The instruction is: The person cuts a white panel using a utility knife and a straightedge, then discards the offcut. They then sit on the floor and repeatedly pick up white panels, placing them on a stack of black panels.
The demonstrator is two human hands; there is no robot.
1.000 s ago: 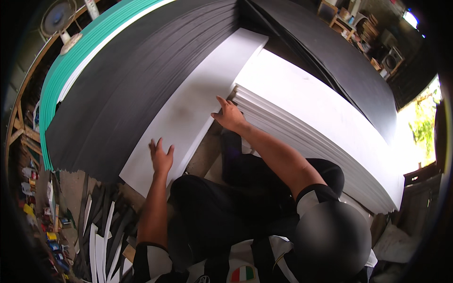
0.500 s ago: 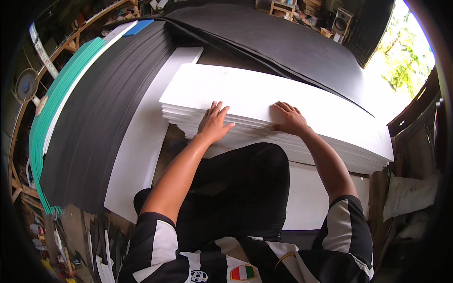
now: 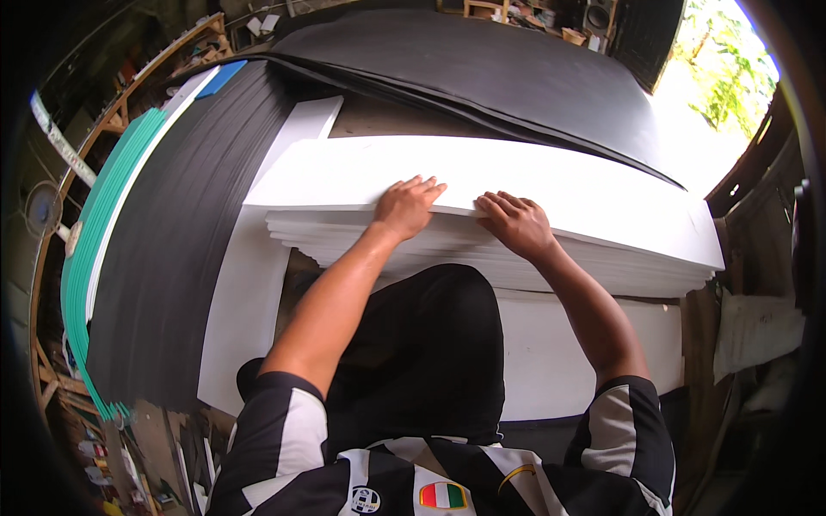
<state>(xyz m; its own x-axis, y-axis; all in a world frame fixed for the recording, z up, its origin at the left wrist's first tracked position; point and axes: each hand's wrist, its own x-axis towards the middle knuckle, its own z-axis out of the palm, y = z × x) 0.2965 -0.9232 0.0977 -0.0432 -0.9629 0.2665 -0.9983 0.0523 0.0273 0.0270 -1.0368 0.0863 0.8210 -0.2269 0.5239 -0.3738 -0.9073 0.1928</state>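
Note:
A long white foam sheet (image 3: 490,172) lies on top of a stack of similar white sheets (image 3: 413,249) in front of me. Its left end and near edge stick out past the sheets below. My left hand (image 3: 409,206) grips the near edge, fingers laid over the top face and thumb out of sight. A short way to the right, my right hand (image 3: 518,222) holds the same edge with its fingers bent over the top. The undersides of both grips are hidden.
Left of the stack are a white sheet (image 3: 237,301), a thick pile of black sheets (image 3: 172,241) and green sheets (image 3: 82,301). Large black sheets (image 3: 482,64) spread behind. Another white sheet (image 3: 585,353) lies low beside my knee. A fan (image 3: 43,209) stands far left.
The top white sheet has slid left and toward me, now overhanging the stack. My hands have come closer together, and their fingers have gone from spread flat to gripping its edge.

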